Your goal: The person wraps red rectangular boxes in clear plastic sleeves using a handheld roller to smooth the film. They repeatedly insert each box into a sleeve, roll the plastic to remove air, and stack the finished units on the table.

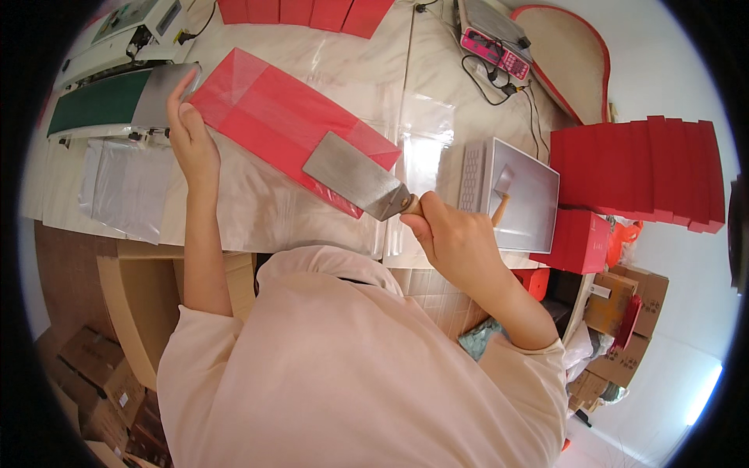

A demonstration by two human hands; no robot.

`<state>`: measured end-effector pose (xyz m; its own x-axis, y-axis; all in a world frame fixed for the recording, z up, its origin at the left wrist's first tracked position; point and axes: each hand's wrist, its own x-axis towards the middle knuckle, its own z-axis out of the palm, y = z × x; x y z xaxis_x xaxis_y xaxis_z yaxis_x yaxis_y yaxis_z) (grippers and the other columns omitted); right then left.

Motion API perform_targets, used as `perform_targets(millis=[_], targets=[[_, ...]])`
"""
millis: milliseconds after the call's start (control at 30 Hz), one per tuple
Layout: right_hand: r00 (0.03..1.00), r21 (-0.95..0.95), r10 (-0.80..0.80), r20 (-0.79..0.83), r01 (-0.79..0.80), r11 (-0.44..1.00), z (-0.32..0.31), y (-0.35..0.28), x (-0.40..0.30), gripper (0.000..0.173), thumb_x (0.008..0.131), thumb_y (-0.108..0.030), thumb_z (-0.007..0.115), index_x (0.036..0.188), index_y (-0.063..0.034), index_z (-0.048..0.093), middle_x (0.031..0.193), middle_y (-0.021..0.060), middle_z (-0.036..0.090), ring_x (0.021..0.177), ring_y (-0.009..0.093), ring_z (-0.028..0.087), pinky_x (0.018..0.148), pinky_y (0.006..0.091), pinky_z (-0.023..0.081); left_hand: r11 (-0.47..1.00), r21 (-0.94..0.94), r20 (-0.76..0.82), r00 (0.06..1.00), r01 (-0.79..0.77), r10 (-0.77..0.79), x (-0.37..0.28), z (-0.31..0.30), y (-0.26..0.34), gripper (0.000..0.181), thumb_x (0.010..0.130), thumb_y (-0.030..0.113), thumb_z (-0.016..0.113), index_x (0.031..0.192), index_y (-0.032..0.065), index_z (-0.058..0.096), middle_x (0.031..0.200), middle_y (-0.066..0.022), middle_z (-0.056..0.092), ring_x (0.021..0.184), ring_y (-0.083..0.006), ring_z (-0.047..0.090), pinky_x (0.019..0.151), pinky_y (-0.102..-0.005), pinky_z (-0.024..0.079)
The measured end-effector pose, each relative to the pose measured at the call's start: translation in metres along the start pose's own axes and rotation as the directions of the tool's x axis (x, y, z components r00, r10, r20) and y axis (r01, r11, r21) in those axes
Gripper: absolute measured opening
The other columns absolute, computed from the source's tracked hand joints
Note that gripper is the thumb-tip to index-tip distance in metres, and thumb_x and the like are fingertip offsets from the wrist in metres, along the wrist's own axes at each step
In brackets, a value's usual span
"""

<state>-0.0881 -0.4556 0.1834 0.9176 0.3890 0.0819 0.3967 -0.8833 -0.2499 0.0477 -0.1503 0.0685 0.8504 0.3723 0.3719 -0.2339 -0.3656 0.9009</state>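
Observation:
My right hand (453, 234) grips the wooden handle of a broad metal scraper (354, 175). The scraper's flat blade lies over the near right part of a long red box (281, 111), which has clear plastic film around it. At the box's far left end is my left hand (190, 117), its fingers extended along the end and touching it; how firmly it holds the box cannot be told. Clear plastic film (427, 134) lies on the marble-patterned table (327, 58) right of the box.
A machine with a green belt (102, 102) stands left, near clear bags (126, 187). On the right are a shiny metal-topped device (526, 193), stacked red boxes (632, 167) and a pink-panelled scale (497, 52) with black cables. An open cardboard box (140, 304) stands below the table's edge.

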Motion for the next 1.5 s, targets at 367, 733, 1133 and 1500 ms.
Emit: perform_targets(millis=[367,733,1133,1500], targets=[[0.992,-0.104,0.057,0.114,-0.045,0.994,-0.005,-0.011,-0.001,0.034,0.096,-0.032,0.058,0.08,-0.0057,0.044,0.051,0.0052,0.049,0.039,0.022,0.05,0.037,0.0333,0.038,0.999,-0.006,0.026,0.999,0.044,-0.044,-0.002,-0.001,0.005,0.042,0.1,0.017,0.029,0.131,0.0023,0.053,0.131,-0.0098,0.055,0.115,-0.0186,0.051,0.102,-0.0285,0.034],[0.994,-0.124,0.071,0.089,-0.06,0.99,-0.002,-0.01,-0.013,0.035,0.096,-0.031,0.059,0.076,-0.0068,0.043,0.049,0.0042,0.046,0.038,0.02,0.047,0.037,0.0317,0.037,0.998,0.04,0.026,0.999,-0.045,0.044,0.003,-0.002,-0.002,0.042,0.099,0.015,0.029,0.132,0.0031,0.052,0.132,-0.0127,0.054,0.113,-0.0201,0.054,0.099,-0.0302,0.038],[0.676,0.414,0.713,-0.188,-0.604,0.681,0.021,0.082,-0.095,0.036,0.099,-0.032,0.053,0.08,-0.0012,0.053,0.052,0.0133,0.049,0.043,0.029,0.05,0.044,0.0383,0.038,0.703,0.126,0.635,0.601,-0.7,0.485,-0.052,0.005,0.08,0.029,0.096,0.019,0.05,0.116,0.0081,0.068,0.126,-0.0096,0.062,0.122,-0.027,0.054,0.106,-0.0451,0.034],[0.062,0.61,0.975,-0.214,-0.771,0.183,0.131,0.297,-0.252,0.056,0.099,-0.05,0.043,0.083,0.0023,0.057,0.053,0.0056,0.049,0.036,0.017,0.048,0.033,0.0302,0.036,0.639,-0.003,0.75,0.421,-0.769,0.51,-0.071,0.015,0.089,0.032,0.089,0.018,0.058,0.119,0.0107,0.067,0.131,-0.0051,0.06,0.126,-0.0259,0.052,0.108,-0.0469,0.032]])
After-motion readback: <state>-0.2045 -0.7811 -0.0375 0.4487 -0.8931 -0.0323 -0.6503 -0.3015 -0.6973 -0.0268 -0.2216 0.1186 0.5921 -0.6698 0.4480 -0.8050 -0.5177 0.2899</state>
